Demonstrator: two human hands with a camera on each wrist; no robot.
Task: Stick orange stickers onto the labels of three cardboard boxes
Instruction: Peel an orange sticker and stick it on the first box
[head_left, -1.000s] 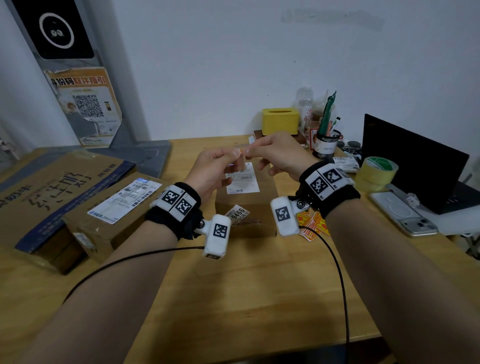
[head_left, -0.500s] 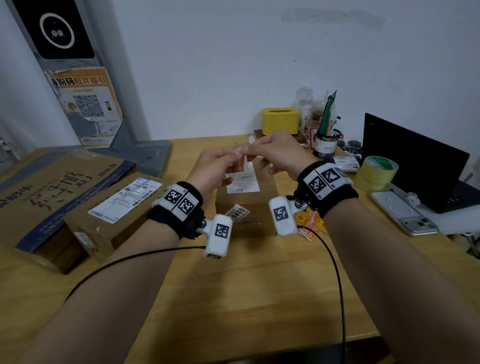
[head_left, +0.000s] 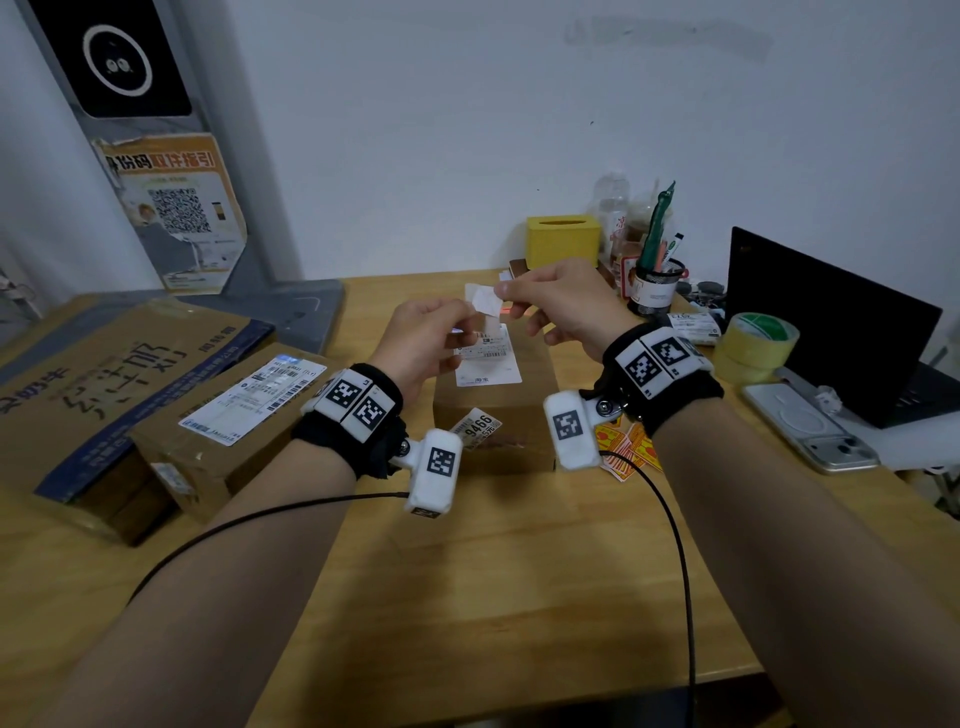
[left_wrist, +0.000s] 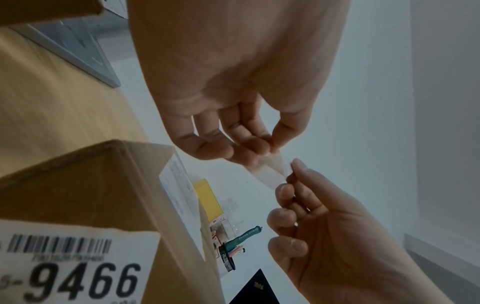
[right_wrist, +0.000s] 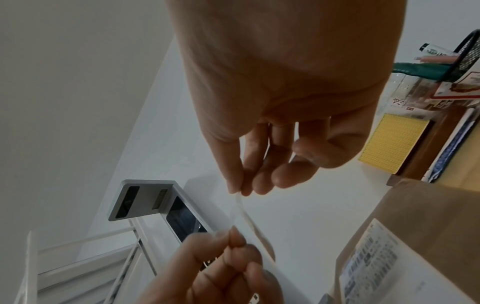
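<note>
Above the middle cardboard box (head_left: 493, 421), both hands pinch one small sticker (head_left: 482, 300) between them. It shows a white paper side with a sliver of orange (head_left: 511, 310) under my right fingers. My left hand (head_left: 464, 325) holds its lower end and my right hand (head_left: 501, 289) its upper end. The left wrist view shows the pale sticker (left_wrist: 271, 173) stretched from my left hand (left_wrist: 262, 149) to my right hand (left_wrist: 291, 176). The box's white label (head_left: 488, 364) lies just below. A second box (head_left: 208, 447) with a label (head_left: 254, 397) and a large flat box (head_left: 104, 384) lie at the left.
A pile of orange stickers (head_left: 628, 449) lies right of the middle box, under my right wrist. A tape roll (head_left: 753, 345), a phone (head_left: 810, 426), a laptop (head_left: 831, 322), a pen cup (head_left: 657, 288) and a yellow box (head_left: 563, 241) crowd the right and back of the wooden table (head_left: 493, 571).
My fingertips, which met at one spot, have drawn apart. The right hand rose slightly, and the white paper now shows stretched between the two hands.
</note>
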